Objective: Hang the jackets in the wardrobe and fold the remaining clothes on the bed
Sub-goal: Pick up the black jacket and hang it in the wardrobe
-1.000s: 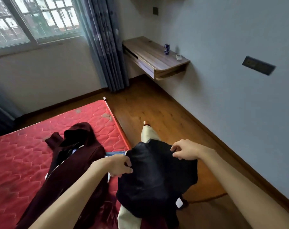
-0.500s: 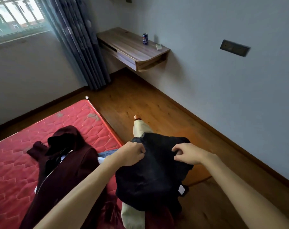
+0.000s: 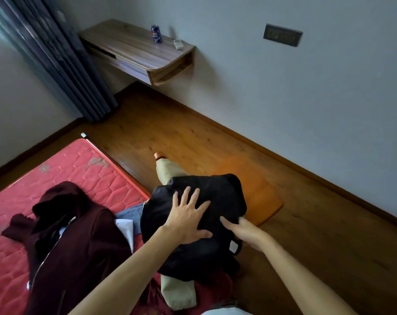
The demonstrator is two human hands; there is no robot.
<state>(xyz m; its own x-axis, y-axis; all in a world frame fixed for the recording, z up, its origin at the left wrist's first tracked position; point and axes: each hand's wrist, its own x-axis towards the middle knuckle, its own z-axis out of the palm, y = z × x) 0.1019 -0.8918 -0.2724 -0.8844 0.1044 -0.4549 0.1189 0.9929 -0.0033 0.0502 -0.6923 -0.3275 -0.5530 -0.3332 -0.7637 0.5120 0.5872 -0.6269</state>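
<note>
Black garment (image 3: 218, 194) is seen bunched over a beige-trousered leg (image 3: 170, 171), just beside the right edge of the red mattress (image 3: 79, 169), not laid flat on it. It is pressed down by the left hand (image 3: 188, 220), fingers straight and spread wide, palm flat on the cloth, nothing gripped. The right hand (image 3: 245, 230) is placed at the garment's right edge: one digit is laid on top, the rest are lost at the hem, so a pinch cannot be confirmed.

The fabric is judged soft, light and limp with a slight sheen, so probably a bit slippery; it will sag and slide off the leg if released. A white tag (image 3: 232, 246) is visible at the lower right edge. Best taken by two corners of one hem or by the shoulders, then spread on the mattress for folding.

The maroon jacket (image 3: 79, 242) is left sprawled on the mattress near its right edge, unhung; it is judged thicker and heavier, best lifted at the collar. Blue cloth (image 3: 130, 213) and white cloth (image 3: 125, 226) are wedged between the two.
</note>
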